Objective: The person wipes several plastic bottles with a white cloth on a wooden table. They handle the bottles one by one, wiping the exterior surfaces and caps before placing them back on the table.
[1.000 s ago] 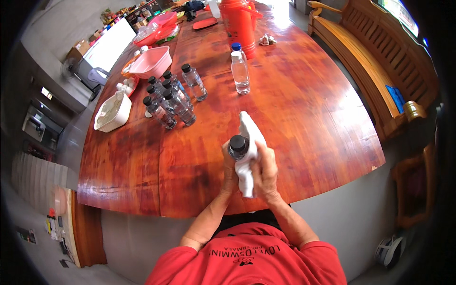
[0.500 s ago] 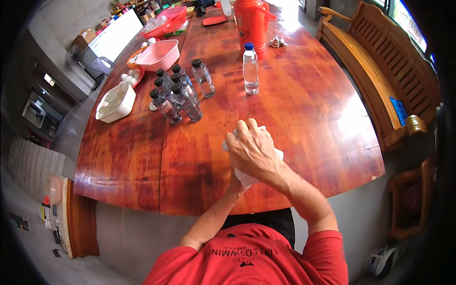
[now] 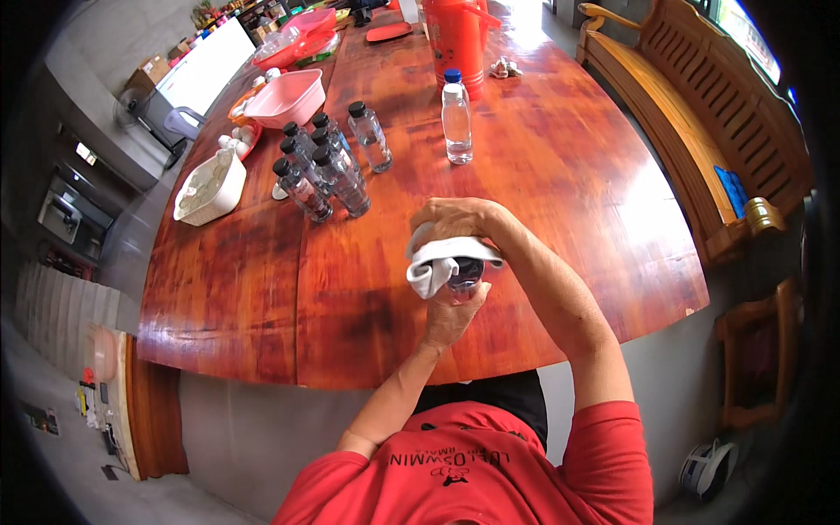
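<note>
Above the near part of the wooden table, my left hand (image 3: pixel 449 324) is closed around the lower part of a small clear bottle (image 3: pixel 466 276) with a dark cap. A folded white cloth (image 3: pixel 430 274) lies against the bottle's top, and my right hand (image 3: pixel 457 215) grips the cloth from the far side. Cloth covers part of the cap, and the right fingertips are hidden. Farther left stand several clear bottles (image 3: pixel 343 185) with black caps. Straight ahead is a water bottle (image 3: pixel 457 131) with a white cap; another with a blue cap (image 3: pixel 452 77) stands just behind it.
A red vacuum flask (image 3: pixel 461 44) stands at the back. Along the left edge are a white basket (image 3: pixel 210 197), a pink basin (image 3: pixel 289 98) and a red dish of eggs (image 3: pixel 249 138). To the right is a wooden bench (image 3: pixel 691 114). The table's near edge (image 3: pixel 350 383) curves before me.
My right hand has shifted from on top to the far side of the bottle, the forearm swinging up. The cloth has turned, uncovering the dark cap and part of the bottle.
</note>
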### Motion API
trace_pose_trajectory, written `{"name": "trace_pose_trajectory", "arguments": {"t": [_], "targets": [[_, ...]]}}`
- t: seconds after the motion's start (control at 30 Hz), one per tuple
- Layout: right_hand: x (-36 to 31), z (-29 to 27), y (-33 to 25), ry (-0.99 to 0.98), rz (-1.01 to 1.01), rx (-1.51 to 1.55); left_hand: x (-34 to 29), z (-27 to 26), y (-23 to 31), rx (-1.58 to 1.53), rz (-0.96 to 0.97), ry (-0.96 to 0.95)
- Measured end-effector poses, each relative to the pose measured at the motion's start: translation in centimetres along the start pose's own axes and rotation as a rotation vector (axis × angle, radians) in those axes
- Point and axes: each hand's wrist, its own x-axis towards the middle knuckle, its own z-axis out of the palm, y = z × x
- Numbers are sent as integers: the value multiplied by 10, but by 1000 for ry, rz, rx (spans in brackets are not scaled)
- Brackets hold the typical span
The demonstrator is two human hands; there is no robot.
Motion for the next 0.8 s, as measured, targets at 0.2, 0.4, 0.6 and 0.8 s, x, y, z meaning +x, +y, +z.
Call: {"name": "trace_pose_trajectory", "arguments": {"t": [0.2, 0.4, 0.6, 0.8], "targets": [[-37, 52, -4, 787, 1, -256, 6, 4, 15, -95, 103, 92], [-56, 127, -44, 1304, 422, 794, 8, -3, 17, -149, 156, 5], [-84, 171, -73, 1185, 652, 216, 11, -33, 20, -220, 9, -47], [-59, 125, -103, 1601, 391, 398, -1, -44, 20, -311, 41, 32]]}}
